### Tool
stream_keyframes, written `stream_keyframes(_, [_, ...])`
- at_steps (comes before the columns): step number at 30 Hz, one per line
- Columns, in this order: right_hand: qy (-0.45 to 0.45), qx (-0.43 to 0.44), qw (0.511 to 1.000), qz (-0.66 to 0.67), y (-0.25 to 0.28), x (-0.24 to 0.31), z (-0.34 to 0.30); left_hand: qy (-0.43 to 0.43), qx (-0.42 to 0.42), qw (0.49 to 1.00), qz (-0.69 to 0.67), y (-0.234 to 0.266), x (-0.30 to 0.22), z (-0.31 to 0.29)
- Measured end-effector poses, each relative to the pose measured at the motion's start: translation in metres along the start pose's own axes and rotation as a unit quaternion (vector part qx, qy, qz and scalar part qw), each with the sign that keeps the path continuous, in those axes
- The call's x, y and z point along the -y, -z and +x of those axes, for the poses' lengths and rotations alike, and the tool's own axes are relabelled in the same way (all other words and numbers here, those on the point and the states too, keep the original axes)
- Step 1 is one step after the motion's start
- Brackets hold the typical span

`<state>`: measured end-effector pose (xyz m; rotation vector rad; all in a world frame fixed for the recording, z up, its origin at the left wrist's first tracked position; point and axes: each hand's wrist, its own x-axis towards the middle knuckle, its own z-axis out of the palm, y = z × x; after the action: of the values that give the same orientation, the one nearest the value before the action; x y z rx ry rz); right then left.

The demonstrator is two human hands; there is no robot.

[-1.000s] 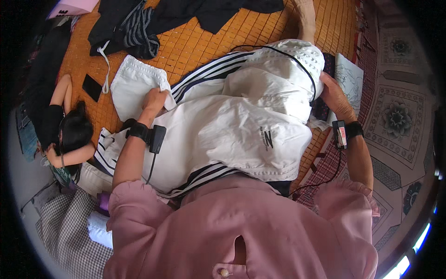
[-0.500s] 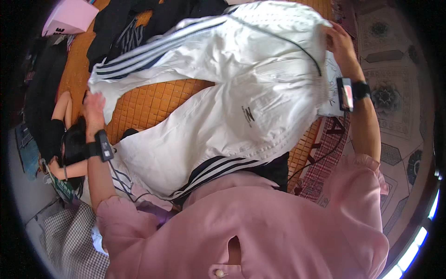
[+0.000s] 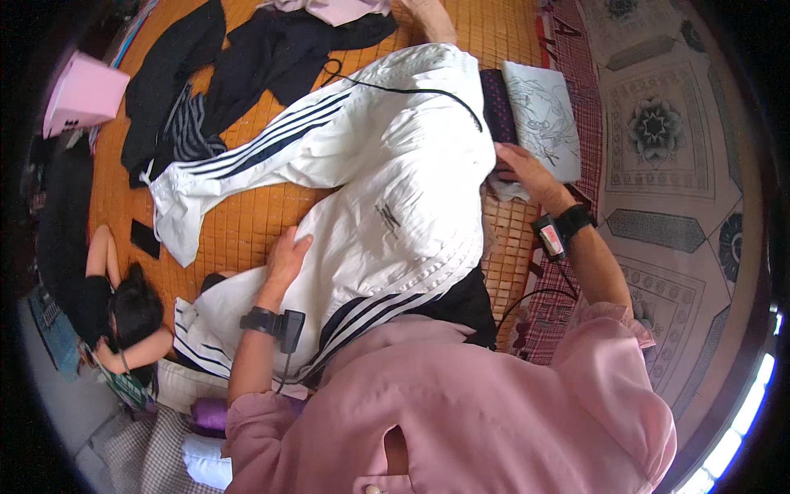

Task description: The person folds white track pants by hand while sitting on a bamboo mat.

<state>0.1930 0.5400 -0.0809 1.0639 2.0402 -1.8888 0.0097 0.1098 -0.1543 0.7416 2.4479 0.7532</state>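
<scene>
White track trousers (image 3: 354,181) with dark side stripes and a long black cord (image 3: 411,89) lie spread across a woven mat. One leg points far left, and the other comes toward my lap. My left hand (image 3: 286,257) grips the inner edge of the nearer leg, thumb on top. At the waistband's right edge, my right hand (image 3: 527,171) has its fingers closed on the cloth; the fingertips are partly hidden.
Dark clothes (image 3: 280,58) lie at the far side of the mat (image 3: 247,222). Beyond my right hand are a folded white printed cloth (image 3: 543,115) and a dark dotted cloth (image 3: 498,107). A person (image 3: 132,313) is at the left, near a black flat object (image 3: 146,239). A pink box (image 3: 86,95) stands far left.
My left hand has let go of the farther leg's cuff and now holds the nearer leg. The trousers have come down onto the mat, and my right hand is lower at the waistband.
</scene>
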Motion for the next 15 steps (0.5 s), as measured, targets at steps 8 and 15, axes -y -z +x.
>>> stream_keyframes(8, [0.052,0.083,0.964,0.246,-0.020,-0.031,0.027,0.116,0.040,0.958,-0.257,0.036,-0.035,-0.006])
stream_keyframes(15, [0.022,0.129,0.944,0.301,-0.037,-0.015,0.024,0.069,-0.028,0.989,0.130,0.058,0.002,-0.015])
